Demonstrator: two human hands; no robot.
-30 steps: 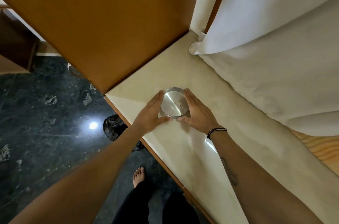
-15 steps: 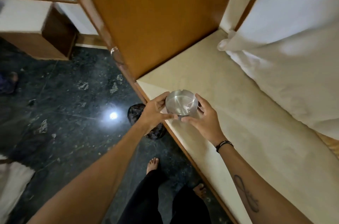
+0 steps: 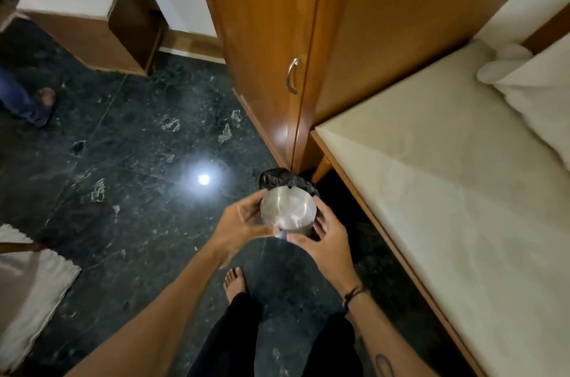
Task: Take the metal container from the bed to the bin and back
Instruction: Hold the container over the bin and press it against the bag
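A round, shiny metal container (image 3: pixel 288 207) is held between my two hands above the dark floor. My left hand (image 3: pixel 239 222) grips its left side and my right hand (image 3: pixel 327 236) cups its right and near side. Directly behind and under it sits the bin (image 3: pixel 277 177), lined with a black bag and mostly hidden by the container. The bed (image 3: pixel 447 191), with a cream sheet and wooden frame, lies to the right, clear of my hands.
A wooden wardrobe (image 3: pixel 271 37) with a metal handle stands beyond the bin, against the bed's end. A white pillow (image 3: pixel 539 93) lies on the bed. Another person's foot (image 3: pixel 40 102) is at the far left, a low cabinet (image 3: pixel 92 6) at the back left, and a pale cloth (image 3: pixel 27 290) at the near left.
Both hands lifted the container off the bed and carried it left, out over the floor to above the bin. My view swung left with it.
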